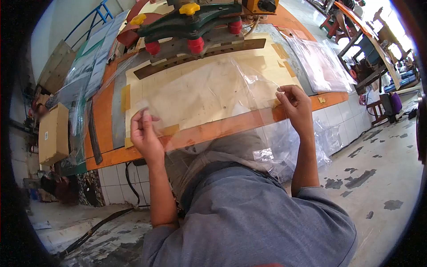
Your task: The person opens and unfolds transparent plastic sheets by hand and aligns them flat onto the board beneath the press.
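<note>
A person in a grey shirt (258, 218) sits at an orange-topped desk (106, 120), seen from above, with both hands raised over its near edge. A clear plastic sheet (209, 91) stretches between the two hands, above a pale board (138, 89) that is edged with pieces of tan tape. The left hand (147, 133) is at the sheet's left side, its grip pinching the film between thumb and fingers, slightly blurred. The right hand (297, 106) is at the right side, its grip pinching the edge with thumb and forefinger. Just beyond the sheet, a long brown metal bar (173, 64) runs across the board beneath a dark green machine frame (191, 23) with yellow knobs and red cylinders. A stack of clear plastic sheets (322, 64) lies at the far right of the desk; more plastic film (89, 75) lies to the left, near a dark strip (94, 135). A cardboard box (53, 135) is farther left. Crumpled clear plastic (307, 144) hangs below the near right edge. At the far right, partly cut off, another person's leg (342, 24) shows.
</note>
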A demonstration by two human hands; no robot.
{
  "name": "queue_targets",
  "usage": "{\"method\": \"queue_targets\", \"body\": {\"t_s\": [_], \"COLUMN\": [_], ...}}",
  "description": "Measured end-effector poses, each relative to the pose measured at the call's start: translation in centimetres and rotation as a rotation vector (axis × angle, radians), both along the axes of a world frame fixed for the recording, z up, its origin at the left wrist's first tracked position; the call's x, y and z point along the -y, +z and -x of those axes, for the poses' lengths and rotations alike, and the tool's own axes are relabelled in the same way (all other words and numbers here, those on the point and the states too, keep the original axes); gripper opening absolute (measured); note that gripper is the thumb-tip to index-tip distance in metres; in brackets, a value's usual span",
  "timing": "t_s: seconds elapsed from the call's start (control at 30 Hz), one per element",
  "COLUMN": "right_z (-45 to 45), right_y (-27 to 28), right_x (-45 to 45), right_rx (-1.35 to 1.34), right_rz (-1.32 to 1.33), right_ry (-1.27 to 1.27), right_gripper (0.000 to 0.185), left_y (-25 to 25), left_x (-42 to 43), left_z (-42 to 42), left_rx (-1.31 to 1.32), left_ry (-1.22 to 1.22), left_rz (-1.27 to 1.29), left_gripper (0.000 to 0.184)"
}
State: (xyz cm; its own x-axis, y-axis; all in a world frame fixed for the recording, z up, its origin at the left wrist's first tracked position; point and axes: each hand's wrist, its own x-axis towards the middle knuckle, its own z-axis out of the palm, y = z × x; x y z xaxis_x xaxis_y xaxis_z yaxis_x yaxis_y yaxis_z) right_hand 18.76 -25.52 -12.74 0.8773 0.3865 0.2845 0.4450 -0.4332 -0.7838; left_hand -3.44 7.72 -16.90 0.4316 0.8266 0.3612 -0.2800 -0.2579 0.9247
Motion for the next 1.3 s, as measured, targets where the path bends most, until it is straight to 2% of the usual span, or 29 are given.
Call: {"method": "queue_targets", "body": {"t_s": [0.03,0.07,0.23,0.3,0.33,0.4,0.43,0.5,0.57,0.63,0.77,0.83,0.87,0.93,1.07,1.13,1.27,1.3], "right_z": [0.1,0.1,1.3,2.0,2.3,2.9,3.1,3.5,3.8,4.2,4.9,5.2,5.2,5.5,5.5,5.8,6.1,6.3], "right_y": [0.2,0.4,3.1,3.9,4.1,4.3,4.3,4.5,4.7,5.0,6.0,6.2,6.4,6.7,6.5,6.7,6.6,6.9], "right_x": [0.2,0.6,1.4,1.3,1.1,0.7,0.4,-0.2,-0.7,-1.2,-2.3,-2.6,-2.6,-2.5,-2.5,-2.7,-3.1,-3.1], "right_rx": [-0.08,-0.082,-0.247,-0.269,-0.292,-0.262,-0.234,-0.204,-0.168,-0.16,-0.136,-0.072,-0.073,-0.061,-0.056,-0.045,-0.011,0.0], "right_rz": [-0.116,-0.116,-0.385,-0.405,-0.425,-0.423,-0.419,-0.392,-0.364,-0.364,-0.346,-0.301,-0.298,-0.286,-0.316,-0.314,-0.347,-0.327], "right_ry": [0.015,0.009,0.25,0.271,0.289,0.322,0.349,0.357,0.372,0.375,0.388,0.418,0.415,0.445,0.484,0.516,0.537,0.538], "right_gripper": [0.021,0.021,0.016,0.015,0.014,0.013,0.012,0.011,0.011,0.01,0.011,0.012,0.012,0.012,0.013,0.013,0.013,0.013], "left_y": [-0.1,0.1,1.3,2.2,2.7,3.5,3.6,3.5,3.8,5.5,5.8,5.3,5.1,4.8,5.0,4.3,4.6,4.7], "left_x": [-0.4,-0.7,-1.3,-0.6,-0.1,1.3,1.9,3.6,6.1,7.6,9.3,9.7,9.9,10.3,10.6,9.7,10.4,10.3], "left_z": [0.1,0.7,2.6,2.3,2.0,1.1,1.2,2.3,3.1,3.0,1.8,1.3,1.1,0.7,0.8,2.3,2.9,2.7], "left_rx": [0.094,0.154,0.101,0.07,0.073,0.101,0.101,0.042,0.015,-0.272,-0.323,-0.361,-0.36,-0.317,-0.271,-0.343,-0.349,-0.361], "left_ry": [0.027,-0.048,-0.036,0.145,0.149,0.475,0.478,0.254,-0.197,-0.288,-0.331,-0.26,-0.264,-0.066,-0.034,-0.376,-0.449,-0.352], "left_rz": [0.085,0.189,0.173,0.123,0.12,-0.145,-0.148,-0.258,-0.262,-0.64,-0.687,-0.643,-0.64,-0.681,-0.631,-0.502,-0.462,-0.508], "left_gripper": [0.022,0.02,0.027,0.029,0.029,0.027,0.027,0.025,0.024,0.028,0.036,0.044,0.044,0.046,0.043,0.038,0.034,0.037]}}
